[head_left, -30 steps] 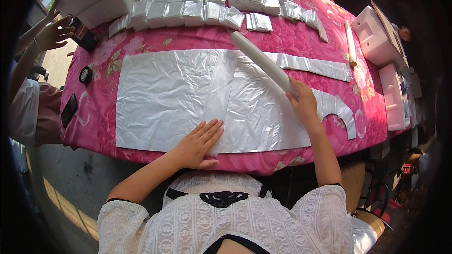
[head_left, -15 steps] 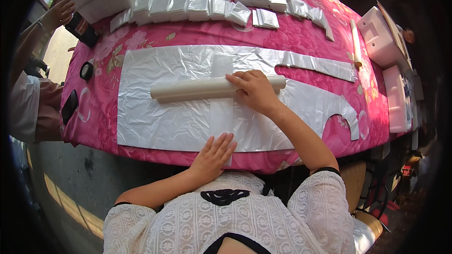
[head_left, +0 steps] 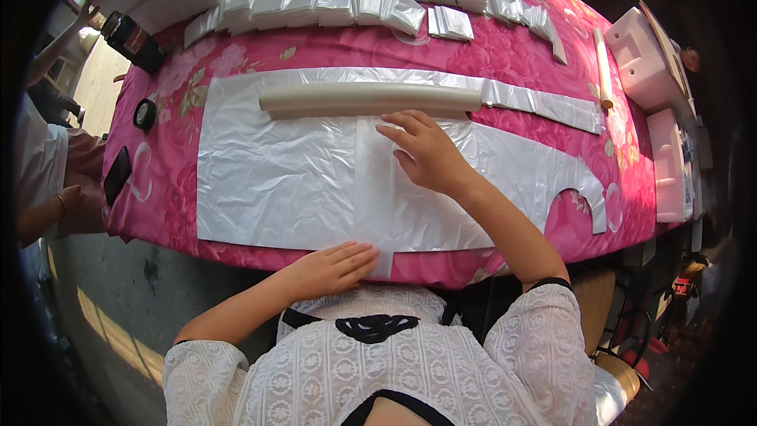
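Observation:
A thin whitish plastic apron [head_left: 276,181] lies spread on the table, its neck loop and straps toward the right. Across its far part rests a pale cardboard-like tube [head_left: 371,99], lying lengthwise. My right hand [head_left: 426,150] is just on the near side of the tube, fingers apart and holding nothing; I cannot tell whether its fingertips touch the tube. A translucent strip [head_left: 373,189] runs across the apron's middle to the near table edge. Flat beside this strip's near end, my left hand [head_left: 335,267] has its fingers stretched out.
Stacks of folded plastic packets [head_left: 335,0] line the far side of the pink flowered tablecloth [head_left: 169,166]. A dark bottle [head_left: 130,41], a tape roll [head_left: 145,114] and a phone [head_left: 117,175] are at left. A thin roll [head_left: 603,71] and foam boxes [head_left: 643,55] stand right. Another person [head_left: 47,158] stands left.
The tube has rolled away from me toward the apron's far edge, and my right hand has come off its top. My left hand has shifted left and nearer me. The other person's arm has lowered.

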Demonstrator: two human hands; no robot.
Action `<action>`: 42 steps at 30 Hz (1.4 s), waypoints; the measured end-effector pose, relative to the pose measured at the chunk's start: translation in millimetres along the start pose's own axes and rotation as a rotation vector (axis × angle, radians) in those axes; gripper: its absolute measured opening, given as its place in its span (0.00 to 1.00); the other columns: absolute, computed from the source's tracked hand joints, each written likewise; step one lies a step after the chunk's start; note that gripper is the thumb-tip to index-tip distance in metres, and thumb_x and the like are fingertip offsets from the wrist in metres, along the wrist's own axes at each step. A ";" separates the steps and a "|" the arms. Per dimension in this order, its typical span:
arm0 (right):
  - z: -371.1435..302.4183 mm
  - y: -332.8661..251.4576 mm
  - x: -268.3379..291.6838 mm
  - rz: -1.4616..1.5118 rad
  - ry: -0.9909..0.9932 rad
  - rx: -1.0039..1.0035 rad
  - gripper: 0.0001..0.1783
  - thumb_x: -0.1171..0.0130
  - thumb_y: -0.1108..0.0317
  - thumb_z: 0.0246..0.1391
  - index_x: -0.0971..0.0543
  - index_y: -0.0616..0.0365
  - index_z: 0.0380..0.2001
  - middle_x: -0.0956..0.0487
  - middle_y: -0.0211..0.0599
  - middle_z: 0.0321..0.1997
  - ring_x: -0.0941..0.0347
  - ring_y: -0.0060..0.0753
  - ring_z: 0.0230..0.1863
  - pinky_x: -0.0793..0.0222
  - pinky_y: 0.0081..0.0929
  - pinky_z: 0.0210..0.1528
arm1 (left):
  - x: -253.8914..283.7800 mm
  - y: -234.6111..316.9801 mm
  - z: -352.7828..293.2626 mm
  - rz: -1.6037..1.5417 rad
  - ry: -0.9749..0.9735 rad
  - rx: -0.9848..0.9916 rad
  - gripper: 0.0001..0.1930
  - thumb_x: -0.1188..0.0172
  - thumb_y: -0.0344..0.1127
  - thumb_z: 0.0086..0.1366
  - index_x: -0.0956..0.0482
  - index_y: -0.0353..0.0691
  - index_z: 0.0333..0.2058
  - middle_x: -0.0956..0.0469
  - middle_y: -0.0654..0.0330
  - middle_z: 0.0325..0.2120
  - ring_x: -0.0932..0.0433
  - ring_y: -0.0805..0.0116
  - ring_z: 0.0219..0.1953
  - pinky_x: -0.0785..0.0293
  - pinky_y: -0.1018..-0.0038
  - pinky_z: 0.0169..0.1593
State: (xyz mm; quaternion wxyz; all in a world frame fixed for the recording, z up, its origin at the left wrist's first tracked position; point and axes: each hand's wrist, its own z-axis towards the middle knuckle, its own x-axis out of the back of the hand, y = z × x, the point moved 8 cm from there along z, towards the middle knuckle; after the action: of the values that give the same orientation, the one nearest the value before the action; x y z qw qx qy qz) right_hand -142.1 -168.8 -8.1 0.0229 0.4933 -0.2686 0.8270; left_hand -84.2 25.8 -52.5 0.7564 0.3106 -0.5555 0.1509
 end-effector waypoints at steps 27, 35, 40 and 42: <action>-69.5 -64.6 -36.9 0.079 -0.092 -0.025 0.23 0.46 0.77 0.37 0.27 0.61 0.44 0.27 0.40 0.47 0.32 0.41 0.50 0.34 0.33 0.51 | 51.0 -12.7 5.9 -0.384 0.392 -0.016 0.18 0.37 0.27 0.47 0.26 0.35 0.40 0.25 0.54 0.42 0.23 0.60 0.42 0.24 0.69 0.43; -64.4 -62.0 -30.2 0.128 -0.021 -0.099 0.21 0.46 0.78 0.36 0.24 0.59 0.40 0.25 0.39 0.43 0.29 0.40 0.45 0.32 0.32 0.47 | 32.9 -47.3 20.7 -0.017 0.267 0.297 0.25 0.41 0.31 0.48 0.29 0.33 0.47 0.28 0.52 0.47 0.30 0.58 0.52 0.36 0.62 0.56; -70.4 -60.2 -26.8 0.047 0.006 -0.065 0.21 0.45 0.78 0.36 0.24 0.58 0.40 0.25 0.39 0.43 0.29 0.41 0.44 0.32 0.32 0.47 | 31.8 -50.6 24.8 0.043 0.261 0.281 0.22 0.44 0.28 0.48 0.28 0.33 0.45 0.26 0.53 0.45 0.27 0.60 0.49 0.34 0.63 0.53; -71.2 -59.9 -25.2 0.025 -0.010 -0.041 0.20 0.44 0.76 0.36 0.24 0.59 0.39 0.25 0.38 0.43 0.29 0.40 0.43 0.32 0.32 0.47 | 31.7 -52.0 25.9 0.030 0.270 0.278 0.21 0.44 0.27 0.48 0.27 0.33 0.45 0.26 0.53 0.44 0.27 0.60 0.48 0.33 0.63 0.51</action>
State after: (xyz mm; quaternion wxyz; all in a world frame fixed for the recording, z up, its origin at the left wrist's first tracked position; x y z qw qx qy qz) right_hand -168.2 -78.7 -30.0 0.0210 0.4933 -0.2917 0.8192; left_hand -63.1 -34.0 -33.7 0.7714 0.3808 -0.4276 0.2776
